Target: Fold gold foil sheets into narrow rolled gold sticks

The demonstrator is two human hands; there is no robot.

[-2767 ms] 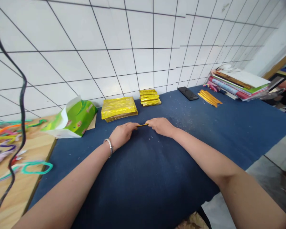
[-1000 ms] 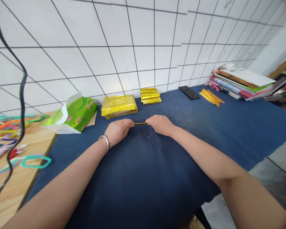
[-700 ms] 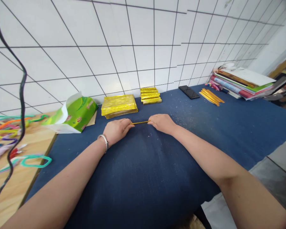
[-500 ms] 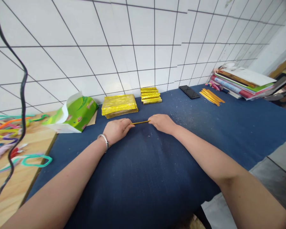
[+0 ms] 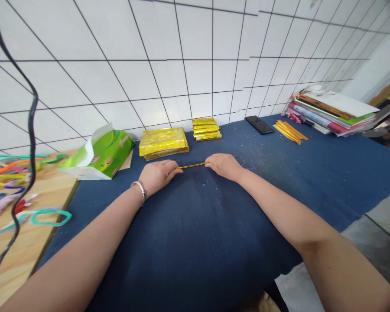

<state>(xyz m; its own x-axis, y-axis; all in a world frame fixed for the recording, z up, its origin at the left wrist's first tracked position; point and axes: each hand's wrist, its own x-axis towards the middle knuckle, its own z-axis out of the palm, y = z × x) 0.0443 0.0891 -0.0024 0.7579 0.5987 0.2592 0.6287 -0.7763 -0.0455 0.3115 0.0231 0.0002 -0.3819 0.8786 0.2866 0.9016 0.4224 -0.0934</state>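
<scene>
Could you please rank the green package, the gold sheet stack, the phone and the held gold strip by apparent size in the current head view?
1. Green package
2. Gold sheet stack
3. Phone
4. Held gold strip, visible part only

You have two hands, one left hand (image 5: 157, 177) and one right hand (image 5: 225, 166), one gold strip (image 5: 191, 165) and one bracelet (image 5: 144, 190). Far on the table (image 5: 208, 242), you can count one gold stack (image 5: 164, 142), one pile of folded gold pieces (image 5: 206, 129), one phone (image 5: 259, 125), one green package (image 5: 112, 151), one orange bundle (image 5: 290, 131) and one book stack (image 5: 334, 115). Left, you see one cord (image 5: 31, 121); the tangled strands (image 5: 8, 177) you cannot count.
</scene>
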